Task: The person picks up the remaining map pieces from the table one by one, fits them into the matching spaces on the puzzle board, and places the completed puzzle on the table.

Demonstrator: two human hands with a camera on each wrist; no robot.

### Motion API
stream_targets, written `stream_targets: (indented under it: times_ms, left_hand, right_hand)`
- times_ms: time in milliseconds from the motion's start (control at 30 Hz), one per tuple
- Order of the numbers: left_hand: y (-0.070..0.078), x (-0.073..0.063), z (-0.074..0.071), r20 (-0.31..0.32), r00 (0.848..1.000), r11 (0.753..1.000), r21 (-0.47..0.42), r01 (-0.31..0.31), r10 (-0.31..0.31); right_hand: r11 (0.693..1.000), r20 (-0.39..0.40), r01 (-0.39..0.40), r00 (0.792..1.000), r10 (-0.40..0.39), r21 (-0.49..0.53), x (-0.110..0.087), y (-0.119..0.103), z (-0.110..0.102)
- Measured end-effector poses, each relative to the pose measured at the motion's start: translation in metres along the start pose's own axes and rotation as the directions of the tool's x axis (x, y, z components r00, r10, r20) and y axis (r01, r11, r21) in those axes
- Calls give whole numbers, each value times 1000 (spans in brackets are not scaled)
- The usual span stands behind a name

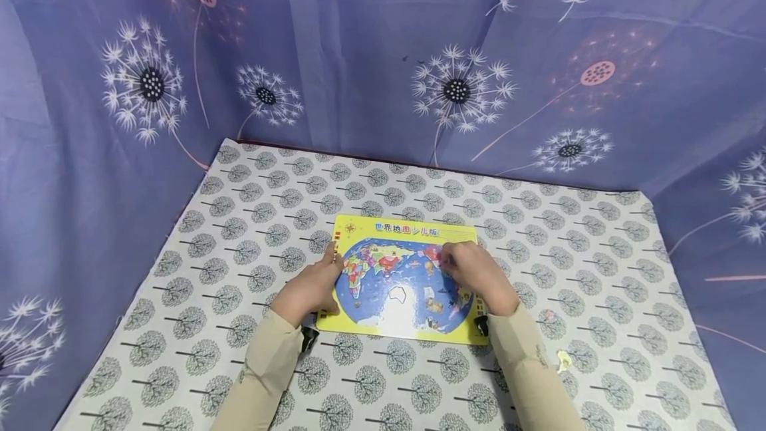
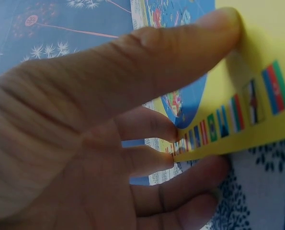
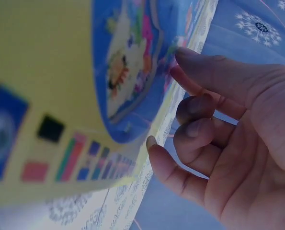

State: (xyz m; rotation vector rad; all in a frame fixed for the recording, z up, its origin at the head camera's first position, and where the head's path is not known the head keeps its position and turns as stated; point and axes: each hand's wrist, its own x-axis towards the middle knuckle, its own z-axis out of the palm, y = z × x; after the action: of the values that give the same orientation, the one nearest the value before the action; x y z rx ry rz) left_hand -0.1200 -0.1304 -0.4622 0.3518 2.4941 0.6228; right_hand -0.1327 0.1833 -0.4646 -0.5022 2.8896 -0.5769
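A yellow-bordered world map puzzle board [image 1: 401, 337] with a blue ocean lies on the table. At its left edge my left hand [image 1: 311, 286] grips the board; in the left wrist view the thumb [image 2: 195, 40] lies on the yellow border and the fingers are at the edge by the row of flags. Over the map's upper right, my right hand [image 1: 479, 271] pinches a small colourful puzzle piece [image 3: 170, 60] between thumb and index finger, mostly hidden by the fingertips. The other fingers are curled. A pink piece [image 1: 431, 255] shows just left of these fingertips. Coloured land pieces [image 1: 356, 271] fill the map's left side.
To the right of the board lie a small pale yellow piece [image 1: 564, 361] and a tiny multicoloured piece [image 1: 550, 315]. The tree-print tablecloth [image 1: 239, 331] covers the table. Purple dandelion curtains [image 1: 359, 85] hang behind and at both sides.
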Motion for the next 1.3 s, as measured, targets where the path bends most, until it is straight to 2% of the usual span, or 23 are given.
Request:
stream_targets:
  times_ms: [200,367,533,767,967,1167,1300]
  left_hand:
    - [0,0,2,9,1000,1000,7,6,-6]
    - [-1,-4,4,15,1000,1000,18,7,-8]
    - [-3,-6,4,28,1000,1000,5,10,-10]
    - [-1,-3,3,24,1000,1000,9,-1,1]
    - [-1,-2,2,31,1000,1000,-12,7,-7]
    - [1,0,0,31,999,1000,8,-6,6]
    - [1,0,-2,33,999,1000,10,-3,2]
  right_hand:
    - [999,-50,28,998,-29,-23,-11,3,-5]
    - [998,-48,49,998,-50,-34,-26,6,-8]
    - [1000,-35,17,999,-18,-22,-46,13,-15]
    - [999,-39,-28,999,27,-28,-71,26,-33]
    - [993,40,-114,993,115,-34,-97,35,-32]
    - [974,140,-228,965,223,14,-119,33,-26]
    - [974,157,-227,961,226,-6,-128,31,-23]
